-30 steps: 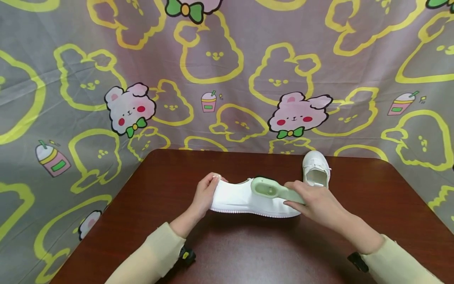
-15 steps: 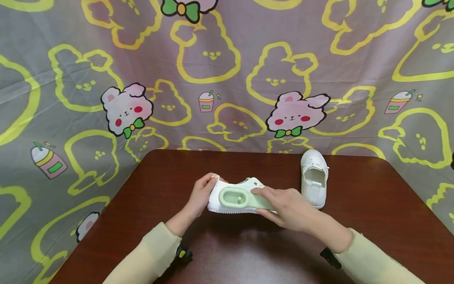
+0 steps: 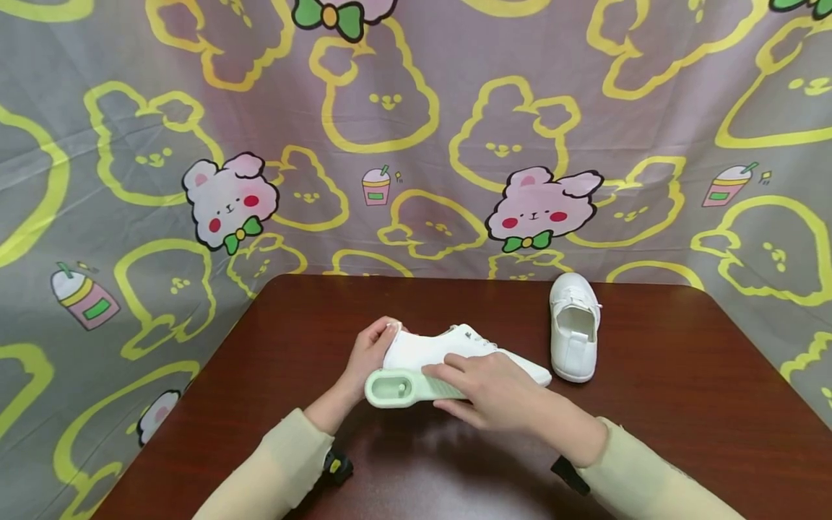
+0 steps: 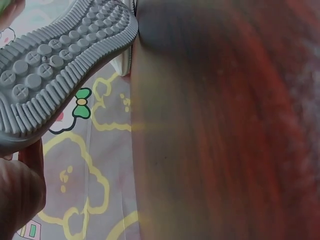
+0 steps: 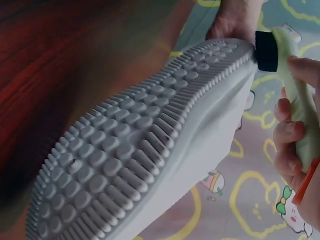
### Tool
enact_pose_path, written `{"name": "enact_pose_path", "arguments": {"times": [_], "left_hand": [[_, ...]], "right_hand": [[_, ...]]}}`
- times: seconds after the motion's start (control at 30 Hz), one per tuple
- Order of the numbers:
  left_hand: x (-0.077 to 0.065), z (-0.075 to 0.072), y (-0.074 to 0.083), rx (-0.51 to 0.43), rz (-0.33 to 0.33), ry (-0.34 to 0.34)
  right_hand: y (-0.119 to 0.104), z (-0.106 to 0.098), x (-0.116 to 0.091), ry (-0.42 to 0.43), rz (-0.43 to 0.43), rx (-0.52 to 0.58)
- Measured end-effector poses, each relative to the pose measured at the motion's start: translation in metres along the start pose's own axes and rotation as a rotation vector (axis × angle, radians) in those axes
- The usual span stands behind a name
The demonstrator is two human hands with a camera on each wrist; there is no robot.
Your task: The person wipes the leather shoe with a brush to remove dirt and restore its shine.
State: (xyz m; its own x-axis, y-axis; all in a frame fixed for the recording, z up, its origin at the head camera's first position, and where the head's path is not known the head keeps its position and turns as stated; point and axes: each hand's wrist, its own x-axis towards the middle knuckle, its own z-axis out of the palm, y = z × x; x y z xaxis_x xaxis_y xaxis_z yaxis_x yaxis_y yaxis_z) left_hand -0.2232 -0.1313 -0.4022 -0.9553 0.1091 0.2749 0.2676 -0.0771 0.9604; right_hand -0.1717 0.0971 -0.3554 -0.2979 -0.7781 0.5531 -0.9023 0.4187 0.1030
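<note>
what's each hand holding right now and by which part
The left hand holds a white lace-up shoe by its heel end; the right hand grips a pale green brush by its handle.

Head view bright, fairly sharp; grey cloth backdrop with yellow cartoon outlines (image 3: 442,94) softly lit. Pale glare on near part of glossy red-brown wooden tabletop (image 3: 422,484); soft shadow beneath held white lace-up shoe (image 3: 416,350), whose side washes out. Wrist views noticeably dimmer; tabletop blurred, dark in both; studded grey rubber sole (image 4: 65,50) crisper, shaded.
</note>
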Motion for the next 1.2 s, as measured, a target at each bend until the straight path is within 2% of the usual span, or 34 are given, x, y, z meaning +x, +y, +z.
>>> {"name": "enact_pose_path", "arguments": {"times": [0.13, 0.23, 0.3, 0.37, 0.53, 0.6, 0.73, 0.83, 0.9, 1.0, 1.13, 1.2], "left_hand": [[0.001, 0.001, -0.001, -0.023, 0.042, -0.002], [0.000, 0.002, -0.001, -0.022, 0.039, 0.013], [0.001, 0.003, -0.002, -0.015, 0.032, 0.022], [0.000, 0.002, -0.002, -0.026, 0.030, 0.009], [-0.001, 0.002, 0.001, -0.011, 0.052, -0.029], [-0.001, 0.002, 0.002, -0.006, 0.053, -0.036], [-0.001, 0.003, 0.003, 0.003, 0.061, -0.029], [-0.001, 0.003, 0.000, 0.024, 0.036, -0.006], [-0.002, 0.003, -0.001, 0.015, 0.014, -0.004], [-0.003, 0.002, 0.000, -0.020, 0.007, -0.026], [-0.005, 0.001, 0.004, -0.058, -0.004, -0.045], [-0.004, 0.000, 0.003, -0.051, -0.012, -0.036]], "right_hand": [[0.008, -0.003, 0.005, 0.032, 0.092, -0.049], [0.017, -0.005, 0.007, 0.069, 0.185, -0.061], [0.019, -0.007, 0.007, 0.087, 0.213, -0.040], [0.016, -0.008, 0.008, 0.093, 0.188, -0.012], [0.001, -0.006, 0.008, 0.025, 0.033, 0.056], [0.000, -0.005, 0.008, 0.010, 0.029, 0.049], [0.011, -0.005, 0.008, 0.047, 0.144, -0.010], [0.021, -0.005, 0.006, 0.096, 0.246, -0.046], [0.023, -0.004, 0.003, 0.127, 0.270, -0.047], [0.019, -0.002, -0.001, 0.134, 0.184, -0.010], [0.008, 0.003, -0.004, 0.054, 0.011, 0.052], [0.007, 0.004, -0.003, 0.030, 0.001, 0.040]]}}
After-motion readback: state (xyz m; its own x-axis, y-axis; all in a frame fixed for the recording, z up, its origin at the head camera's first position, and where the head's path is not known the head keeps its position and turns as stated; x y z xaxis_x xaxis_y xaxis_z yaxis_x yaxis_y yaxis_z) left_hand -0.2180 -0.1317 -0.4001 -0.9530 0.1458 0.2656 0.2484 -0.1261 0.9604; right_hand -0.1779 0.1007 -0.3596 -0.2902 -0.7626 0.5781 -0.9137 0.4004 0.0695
